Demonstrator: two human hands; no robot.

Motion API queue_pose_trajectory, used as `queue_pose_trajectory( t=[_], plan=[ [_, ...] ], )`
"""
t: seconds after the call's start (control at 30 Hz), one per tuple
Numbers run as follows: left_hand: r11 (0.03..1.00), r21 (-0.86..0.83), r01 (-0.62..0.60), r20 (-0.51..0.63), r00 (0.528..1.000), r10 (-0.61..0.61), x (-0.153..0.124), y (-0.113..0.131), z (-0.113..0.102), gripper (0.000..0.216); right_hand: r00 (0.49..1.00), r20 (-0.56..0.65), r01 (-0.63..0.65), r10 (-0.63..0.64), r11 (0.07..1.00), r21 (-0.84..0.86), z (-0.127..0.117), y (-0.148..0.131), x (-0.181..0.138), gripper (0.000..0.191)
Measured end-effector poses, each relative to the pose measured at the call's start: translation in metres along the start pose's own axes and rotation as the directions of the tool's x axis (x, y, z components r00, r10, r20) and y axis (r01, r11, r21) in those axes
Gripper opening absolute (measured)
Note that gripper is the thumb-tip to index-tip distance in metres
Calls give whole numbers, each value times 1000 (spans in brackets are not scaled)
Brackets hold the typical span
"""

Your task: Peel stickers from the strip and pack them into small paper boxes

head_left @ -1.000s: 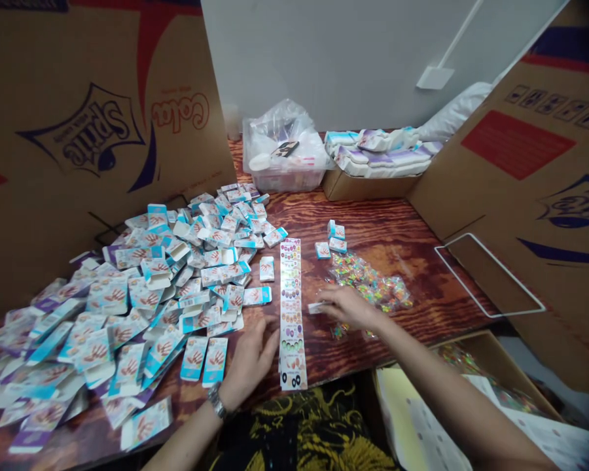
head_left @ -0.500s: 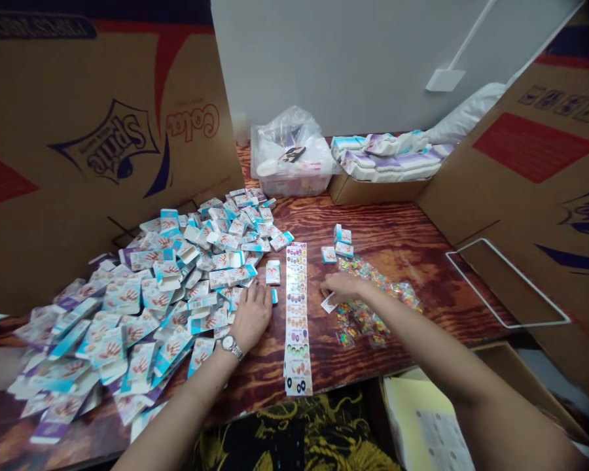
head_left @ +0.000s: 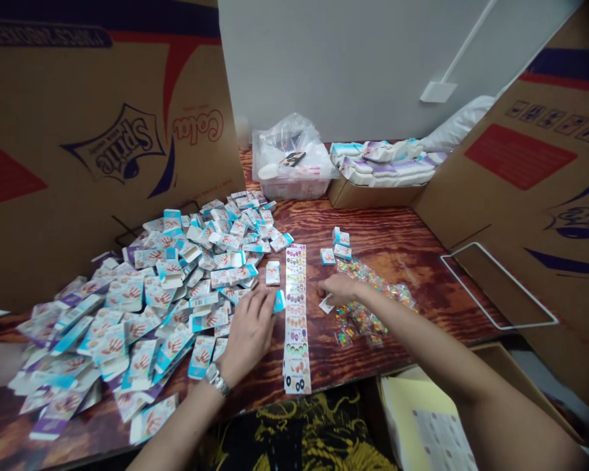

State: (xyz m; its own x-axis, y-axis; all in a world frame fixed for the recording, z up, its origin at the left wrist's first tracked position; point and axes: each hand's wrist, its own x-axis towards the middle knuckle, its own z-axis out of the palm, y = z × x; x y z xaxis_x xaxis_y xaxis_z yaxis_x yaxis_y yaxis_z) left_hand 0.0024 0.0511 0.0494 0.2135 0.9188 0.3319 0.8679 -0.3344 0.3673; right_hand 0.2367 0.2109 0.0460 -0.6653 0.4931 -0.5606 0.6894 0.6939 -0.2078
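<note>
My left hand (head_left: 252, 327), with a watch on the wrist, has its fingers closed over a small white and blue carton (head_left: 279, 301) at the right edge of the carton heap. The carton's blue end sticks out past the fingertips. My right hand (head_left: 339, 288) is bent down beside the candy-coloured packets, its fingers closed at a small white printed card (head_left: 326, 304); the fingertips are partly hidden. Between the hands lies a long stack of sticker strips (head_left: 296, 320). One carton (head_left: 273, 273) stands apart just beyond my left hand.
A big heap of small cartons (head_left: 127, 294) covers the left. Clear packets of colourful bits (head_left: 363, 317) and several closed cartons (head_left: 342, 251) sit right. Behind are a plastic tub (head_left: 294, 188) and a filled cardboard tray (head_left: 377, 196). Large cardboard boxes (head_left: 186, 176) flank the table.
My left hand has shifted slightly right, and the blue-ended carton under it has moved toward the sticker strips. My right hand stays almost where it was. The camera view has tilted a little.
</note>
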Motion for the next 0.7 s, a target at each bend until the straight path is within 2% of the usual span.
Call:
queue_pose_trajectory(
  t=[0.07,0.13,0.17,0.23,0.3,0.33,0.37,0.43,0.53,0.6,0.7],
  plan=[
    [970,-218,106,23,994,-104,-8,1,-10,47,999,-42,36,-34,999,29,-1,-3,-7,12],
    [842,-468,269,128,963,-236,-16,2,-16,44,991,-106,83,-77,995,52,-3,-8,-17,9],
    [716,-595,365,210,930,-300,-19,3,-18,41,984,-152,108,-97,992,64,-4,-11,-23,8],
    [329,-779,533,405,829,-385,-25,6,-17,39,947,-287,180,-141,977,113,-5,-21,-36,9],
    [-92,-799,595,582,723,-373,-30,10,-13,41,872,-459,277,-172,945,173,-5,-35,-48,10],
    [-245,-769,590,638,687,-348,-31,13,-10,44,821,-541,330,-182,925,190,-4,-43,-52,11],
    [-347,-737,580,674,665,-321,-32,15,-8,45,770,-609,372,-188,909,190,-2,-51,-56,12],
    [-440,-694,569,709,646,-282,-32,18,-3,45,678,-707,400,-202,908,125,2,-67,-61,15],
    [-485,-649,586,742,628,-233,-32,21,0,41,566,-770,381,-294,922,-72,8,-85,-63,22],
    [-511,-623,592,757,621,-204,-32,20,2,40,535,-747,371,-395,904,-213,9,-91,-62,26],
    [-538,-615,577,755,626,-192,-34,18,5,37,517,-668,403,-536,840,-362,9,-94,-62,25]
  ],
)
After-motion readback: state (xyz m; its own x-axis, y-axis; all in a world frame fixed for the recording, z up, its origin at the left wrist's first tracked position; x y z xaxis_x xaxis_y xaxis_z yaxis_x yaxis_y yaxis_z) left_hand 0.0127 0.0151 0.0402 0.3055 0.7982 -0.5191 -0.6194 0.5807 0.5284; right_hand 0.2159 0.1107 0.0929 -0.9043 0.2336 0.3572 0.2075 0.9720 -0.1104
